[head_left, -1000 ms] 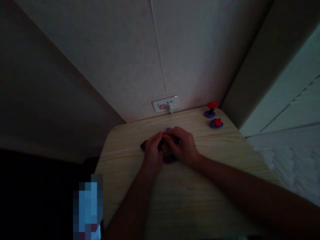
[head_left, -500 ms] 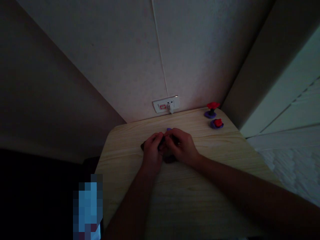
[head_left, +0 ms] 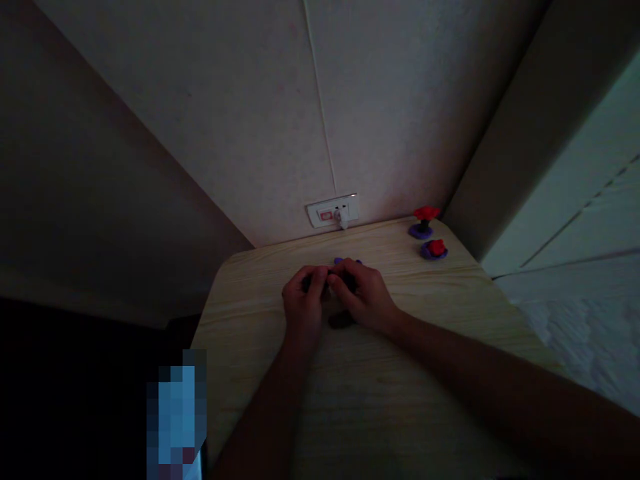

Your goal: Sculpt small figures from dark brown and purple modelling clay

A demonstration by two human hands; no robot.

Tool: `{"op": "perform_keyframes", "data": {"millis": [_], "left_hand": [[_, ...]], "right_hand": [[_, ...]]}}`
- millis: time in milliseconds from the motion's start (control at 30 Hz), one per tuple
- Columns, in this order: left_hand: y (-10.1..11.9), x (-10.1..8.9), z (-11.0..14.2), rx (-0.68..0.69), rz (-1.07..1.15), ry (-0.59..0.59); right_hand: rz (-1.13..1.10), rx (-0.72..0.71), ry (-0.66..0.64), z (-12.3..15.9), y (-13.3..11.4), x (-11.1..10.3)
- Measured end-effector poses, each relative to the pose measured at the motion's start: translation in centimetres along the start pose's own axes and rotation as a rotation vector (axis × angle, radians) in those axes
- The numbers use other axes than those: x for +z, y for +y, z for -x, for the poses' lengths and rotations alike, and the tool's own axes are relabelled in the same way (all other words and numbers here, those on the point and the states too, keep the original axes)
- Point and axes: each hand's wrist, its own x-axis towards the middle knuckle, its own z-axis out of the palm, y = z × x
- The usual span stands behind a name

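Over the wooden tabletop, my left hand [head_left: 305,293] and my right hand [head_left: 363,290] meet fingertip to fingertip. Both are closed, pinching a small dark piece [head_left: 329,272] that is mostly hidden by the fingers. Just below my right palm lies a dark brown lump [head_left: 342,320], partly covered by the hand. Beyond my right fingers a purple piece [head_left: 340,260] shows on the table. At the back right stands a red flower shape [head_left: 427,213] on a dark stem and purple base. In front of it sits a red lump [head_left: 437,247] in a purple cup shape.
The pale wooden table [head_left: 380,400] has rounded corners and meets the wall at the back. A wall socket [head_left: 320,212] with a white plug [head_left: 342,217] sits just above its edge. A blurred-out bright patch [head_left: 175,413] is at the lower left. White quilted bedding [head_left: 590,327] lies at right.
My left hand has turned and curled in, with its thumb now raised against the right fingertips. More of the purple piece and the brown lump's left end shows.
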Motion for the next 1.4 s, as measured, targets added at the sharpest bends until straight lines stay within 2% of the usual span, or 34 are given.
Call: {"op": "perform_keyframes", "data": {"millis": [500,767,1033,1267,1400], "left_hand": [[0.59,0.3,0.13,0.067,-0.17,-0.023],[0.44,0.26,0.0,0.082,-0.137,0.053],[0.61,-0.01,0.01,0.096,-0.194,0.05],[0.26,-0.34,-0.15,0.1,-0.187,0.046],[0.6,-0.1,0.08,0.134,-0.267,0.052]], "right_hand": [[-0.001,-0.029,0.037,0.22,0.12,0.15],[0.022,0.128,0.213,0.15,0.74,0.44],[0.035,0.055,0.198,0.15,0.62,0.54],[0.001,0.077,0.18,0.1,0.67,0.54],[-0.019,0.106,0.178,0.12,0.71,0.59]]}}
